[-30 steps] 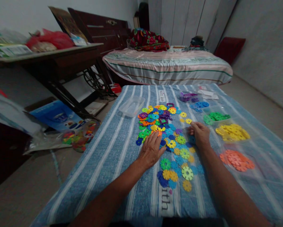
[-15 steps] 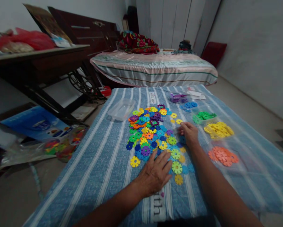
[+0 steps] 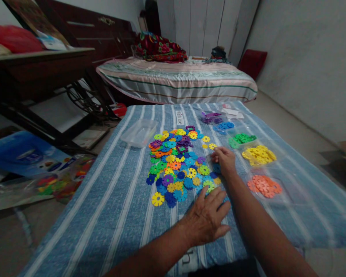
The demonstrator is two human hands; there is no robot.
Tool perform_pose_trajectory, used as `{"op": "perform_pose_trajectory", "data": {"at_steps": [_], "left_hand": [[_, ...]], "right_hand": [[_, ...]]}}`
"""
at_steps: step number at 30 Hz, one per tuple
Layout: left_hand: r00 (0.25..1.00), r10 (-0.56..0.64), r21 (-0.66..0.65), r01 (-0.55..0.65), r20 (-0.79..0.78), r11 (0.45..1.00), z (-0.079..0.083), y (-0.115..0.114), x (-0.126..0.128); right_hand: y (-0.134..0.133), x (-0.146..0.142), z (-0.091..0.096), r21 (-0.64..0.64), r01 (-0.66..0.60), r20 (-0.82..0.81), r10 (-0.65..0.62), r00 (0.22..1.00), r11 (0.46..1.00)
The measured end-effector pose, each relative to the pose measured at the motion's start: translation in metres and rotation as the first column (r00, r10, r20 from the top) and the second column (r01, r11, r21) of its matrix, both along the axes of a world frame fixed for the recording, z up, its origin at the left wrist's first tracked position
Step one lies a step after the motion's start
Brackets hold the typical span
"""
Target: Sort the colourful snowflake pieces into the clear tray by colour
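A loose pile of flower-shaped plastic discs [image 3: 175,165] in many colours covers the middle of the table. My left hand [image 3: 209,215] lies palm down with spread fingers on the near right edge of the pile, over a lime-green disc [image 3: 209,186] and others it partly hides. My right hand [image 3: 225,159] is at the pile's right side, its fingers curled together close to a yellow disc [image 3: 212,146]. Whatever is between those fingertips is hidden. A blue disc [image 3: 216,168] shows just beneath that hand.
Clear plastic boxes on the right hold sorted discs: purple [image 3: 211,117], blue [image 3: 224,127], green [image 3: 242,140], yellow [image 3: 259,155] and orange [image 3: 264,186]. A clear box [image 3: 139,133] stands left of the pile. Beyond the striped tablecloth [image 3: 112,184] is a bed [image 3: 178,86].
My left hand has slid right across the near edge of the pile, uncovering blue and yellow discs. My right hand stays in about the same place by the pile. The view has turned slightly.
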State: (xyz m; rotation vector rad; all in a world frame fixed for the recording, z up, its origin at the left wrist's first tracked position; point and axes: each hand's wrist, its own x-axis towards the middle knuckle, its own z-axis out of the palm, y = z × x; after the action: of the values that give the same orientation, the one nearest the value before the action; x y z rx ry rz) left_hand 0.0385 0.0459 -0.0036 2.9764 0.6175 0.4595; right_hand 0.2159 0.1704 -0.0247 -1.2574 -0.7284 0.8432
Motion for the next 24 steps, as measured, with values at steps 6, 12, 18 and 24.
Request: {"op": "perform_pose_trajectory", "data": {"at_steps": [6,12,18,24], "left_hand": [[0.991,0.125,0.070,-0.120,-0.057,0.990,-0.004,0.019,0.000],[0.956,0.293,0.109,-0.293,0.020,0.950,-0.008,0.045,-0.023],[0.992,0.045,0.008,-0.046,0.120,0.999,-0.013,0.028,0.006],[0.994,-0.043,0.019,0.042,0.101,0.999,-0.015,0.020,0.042]], "right_hand": [[0.001,-0.001,0.001,0.002,-0.005,-0.030,0.006,1.000,1.000],[0.005,-0.002,0.005,-0.004,0.000,-0.052,0.000,0.999,1.000],[0.009,0.007,0.011,0.003,0.016,-0.150,-0.015,0.989,1.000],[0.006,0.017,0.016,0.025,0.014,-0.271,-0.007,0.963,1.000]]}}
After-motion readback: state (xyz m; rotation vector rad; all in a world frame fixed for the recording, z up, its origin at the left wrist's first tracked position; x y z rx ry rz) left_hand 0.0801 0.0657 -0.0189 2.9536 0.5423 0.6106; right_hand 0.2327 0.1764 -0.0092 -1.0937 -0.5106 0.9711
